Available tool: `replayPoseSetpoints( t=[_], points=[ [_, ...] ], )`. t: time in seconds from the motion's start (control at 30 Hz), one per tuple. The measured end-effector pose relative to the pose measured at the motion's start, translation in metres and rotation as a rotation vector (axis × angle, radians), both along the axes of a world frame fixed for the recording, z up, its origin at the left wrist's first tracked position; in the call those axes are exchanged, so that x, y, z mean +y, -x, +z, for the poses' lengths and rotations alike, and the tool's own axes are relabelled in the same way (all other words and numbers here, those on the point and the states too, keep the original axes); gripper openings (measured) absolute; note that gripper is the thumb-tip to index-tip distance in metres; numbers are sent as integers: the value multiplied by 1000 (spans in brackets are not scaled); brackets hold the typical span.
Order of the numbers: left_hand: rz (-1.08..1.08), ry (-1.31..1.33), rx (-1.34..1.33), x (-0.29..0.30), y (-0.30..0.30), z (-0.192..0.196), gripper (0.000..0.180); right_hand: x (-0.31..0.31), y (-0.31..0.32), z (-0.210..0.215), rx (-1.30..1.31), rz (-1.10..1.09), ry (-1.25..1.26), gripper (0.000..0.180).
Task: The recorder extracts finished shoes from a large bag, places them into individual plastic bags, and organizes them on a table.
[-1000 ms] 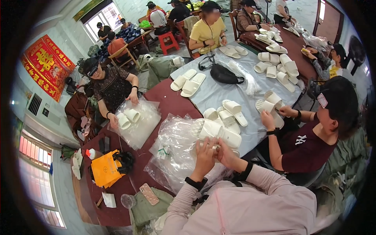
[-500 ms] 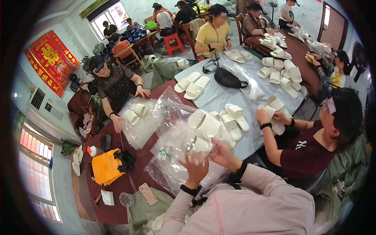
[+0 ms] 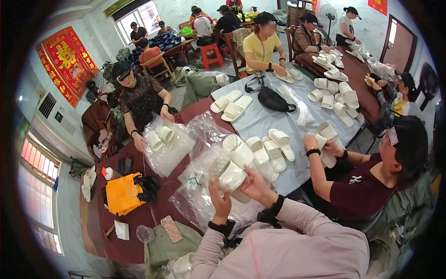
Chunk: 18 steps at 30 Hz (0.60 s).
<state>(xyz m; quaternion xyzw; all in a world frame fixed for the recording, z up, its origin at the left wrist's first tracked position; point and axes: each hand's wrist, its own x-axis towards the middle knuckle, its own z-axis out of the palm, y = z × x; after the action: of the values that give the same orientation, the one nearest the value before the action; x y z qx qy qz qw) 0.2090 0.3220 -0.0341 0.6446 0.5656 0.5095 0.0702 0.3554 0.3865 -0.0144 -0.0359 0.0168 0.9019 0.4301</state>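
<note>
We have a cream slipper [image 3: 233, 176] up off the desk [image 3: 158, 204], held in front of us over a heap of clear bags [image 3: 204, 204]. Our left hand [image 3: 219, 201] grips it from below, fingers [image 3: 214, 188] curled shut around its near edge. Our right hand [image 3: 255, 185] closes on its right side, thumb on top. A second slipper [image 3: 239, 151] stands curled just behind it, touching or nearly so; we cannot tell which.

More slippers lie in a cluster [image 3: 272, 149] just to the right on the grey cloth [image 3: 260, 118]. A person in a maroon shirt [image 3: 357, 186] handles another pair beside that cluster. Across the desk, a person's hands rest on a bag with two slippers inside [image 3: 160, 137]. At our left lie a phone [image 3: 171, 229] and an orange bag [image 3: 121, 193].

The risks, as we judge them:
- The bags under our hands look slick and crumpled. A slipper set down there could slide toward the desk edge.
- The curled slipper behind could tip over if our right hand brushes it.
- Loose film could catch on our fingers and drag the small packet [image 3: 195, 179] lying on the heap.
- The neighbour's cluster lies close, so pairs could get mixed.
</note>
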Motion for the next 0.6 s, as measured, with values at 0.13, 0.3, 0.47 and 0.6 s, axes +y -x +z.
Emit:
replayPoseSetpoints(
  t=[0.13,0.3,0.47,0.6],
  points=[
    [-68,-3,146,0,16,-4,51,-1,0,5,-160,-92,23,33],
    [84,28,-117,-2,7,-18,56,-5,0,11,-143,-63,24,32],
    [141,24,-487,12,5,-25,39,2,8,-15,34,-62,70,32],
    [62,588,-296,7,8,-35,21,1,19,7,-114,-125,152,29]
  ],
)
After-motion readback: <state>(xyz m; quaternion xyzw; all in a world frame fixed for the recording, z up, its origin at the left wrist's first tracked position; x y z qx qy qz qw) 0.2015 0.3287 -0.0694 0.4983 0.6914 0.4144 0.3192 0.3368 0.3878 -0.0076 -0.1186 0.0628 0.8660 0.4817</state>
